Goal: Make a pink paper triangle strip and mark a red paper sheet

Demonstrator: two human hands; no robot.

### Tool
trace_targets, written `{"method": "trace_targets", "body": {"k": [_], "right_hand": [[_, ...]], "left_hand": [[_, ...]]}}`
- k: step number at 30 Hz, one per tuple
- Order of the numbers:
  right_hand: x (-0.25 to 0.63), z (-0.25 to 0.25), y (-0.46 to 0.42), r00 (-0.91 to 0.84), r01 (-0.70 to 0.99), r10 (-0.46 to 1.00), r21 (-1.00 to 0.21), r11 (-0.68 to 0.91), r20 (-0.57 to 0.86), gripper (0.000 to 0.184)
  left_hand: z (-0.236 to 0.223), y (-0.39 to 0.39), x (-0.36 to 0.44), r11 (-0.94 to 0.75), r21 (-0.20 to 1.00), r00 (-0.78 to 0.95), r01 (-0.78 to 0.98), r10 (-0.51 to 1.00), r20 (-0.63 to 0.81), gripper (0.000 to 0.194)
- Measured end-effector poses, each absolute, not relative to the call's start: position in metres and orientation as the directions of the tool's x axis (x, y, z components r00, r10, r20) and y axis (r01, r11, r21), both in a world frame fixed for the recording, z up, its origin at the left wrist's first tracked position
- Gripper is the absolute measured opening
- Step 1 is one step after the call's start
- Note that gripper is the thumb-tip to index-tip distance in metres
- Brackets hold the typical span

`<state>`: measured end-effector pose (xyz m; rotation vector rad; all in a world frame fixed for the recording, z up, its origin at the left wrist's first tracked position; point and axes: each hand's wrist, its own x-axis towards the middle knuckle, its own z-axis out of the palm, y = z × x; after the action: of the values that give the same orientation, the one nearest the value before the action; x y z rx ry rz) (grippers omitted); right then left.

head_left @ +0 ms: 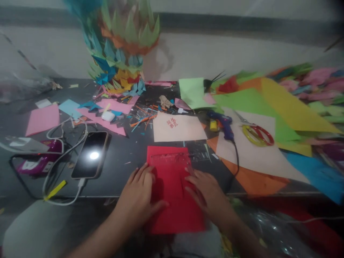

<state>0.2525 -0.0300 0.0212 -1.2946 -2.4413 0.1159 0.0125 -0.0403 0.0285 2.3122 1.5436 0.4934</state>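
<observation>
A red sheet of paper lies at the table's front edge, its near part reaching past that edge. A clear ruler lies across its far end and sticks out to the right. My left hand rests at the sheet's left edge, fingers bent near the ruler's left end and thumb stretched over the red paper. On the right side of the sheet, my right hand lies with its fingers apart, fingertips just below the ruler. Blur hides fine detail around its fingertips.
A phone on a white cable lies left. Right are a blue glue gun and scissors on coloured paper. A cream card lies ahead, among scraps. A tall folded-paper piece stands behind.
</observation>
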Motion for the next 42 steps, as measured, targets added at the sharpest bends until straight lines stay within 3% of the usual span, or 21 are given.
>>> {"method": "trace_targets", "body": {"k": [8, 18, 28, 34, 42], "right_hand": [[0.249, 0.021, -0.033, -0.488, 0.800, 0.827, -0.238, 0.551, 0.279, 0.022], [0.246, 0.025, -0.033, -0.456, 0.798, 0.813, -0.239, 0.554, 0.361, 0.022], [0.246, 0.023, -0.035, -0.436, 0.811, 0.841, -0.266, 0.522, 0.321, 0.022], [0.248, 0.020, -0.034, -0.458, 0.798, 0.837, -0.276, 0.536, 0.299, 0.023], [0.247, 0.020, -0.033, -0.464, 0.799, 0.839, -0.274, 0.535, 0.284, 0.024]], "left_hand": [[0.017, -0.052, 0.015, -0.427, 0.397, 0.383, 0.812, 0.904, 0.188, 0.015], [-0.004, -0.055, 0.018, -0.498, 0.217, 0.398, 0.839, 0.835, 0.380, 0.013], [0.001, -0.061, 0.021, -0.444, 0.102, 0.389, 0.890, 0.857, 0.339, 0.010], [0.010, -0.057, 0.022, -0.507, 0.090, 0.434, 0.857, 0.805, 0.406, 0.012], [0.013, -0.060, 0.026, -0.478, 0.182, 0.396, 0.859, 0.847, 0.354, 0.013]]}}
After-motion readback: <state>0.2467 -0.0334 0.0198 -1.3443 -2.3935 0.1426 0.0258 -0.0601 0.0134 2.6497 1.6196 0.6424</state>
